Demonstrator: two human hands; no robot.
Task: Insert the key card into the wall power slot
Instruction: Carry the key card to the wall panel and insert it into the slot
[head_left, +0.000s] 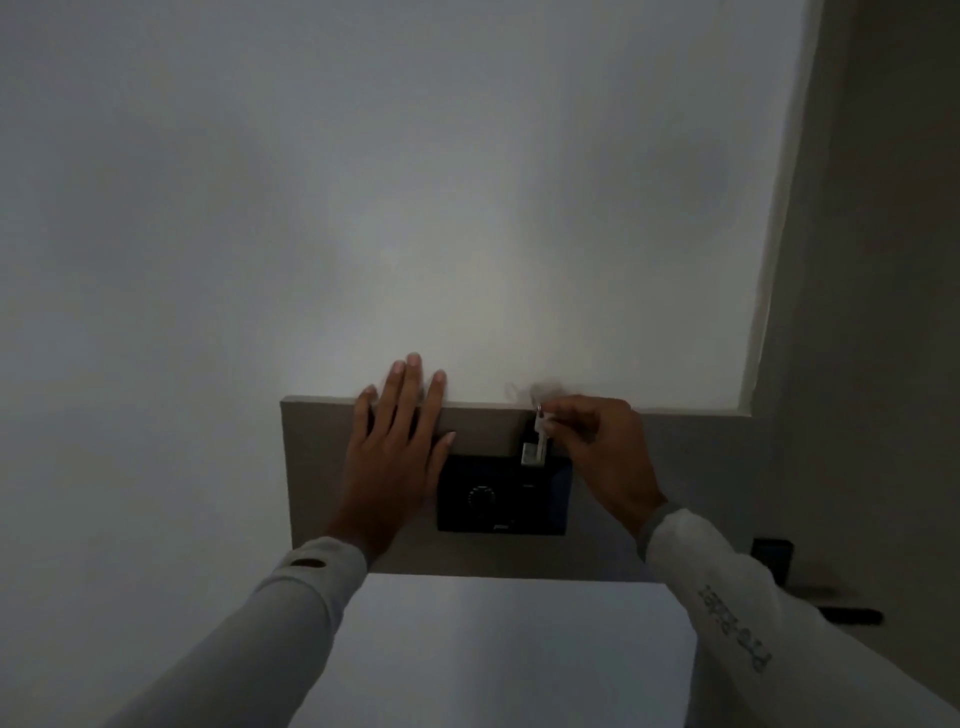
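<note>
A black wall power unit (501, 493) with a round dial is set into a beige panel (311, 467) on the wall. My right hand (597, 452) pinches a small white key card (535, 449) on a metal ring, hanging upright with its lower end at the unit's top edge. Whether the card is inside the slot I cannot tell. My left hand (395, 452) lies flat on the panel just left of the unit, fingers spread, thumb near the unit's top left corner. The room is dim.
A white surface (493, 649) lies below the panel between my sleeves. A dark box (772, 558) and a dark flat object (852, 616) sit at the right. White wall rises above the panel; a darker wall edge runs down the right side.
</note>
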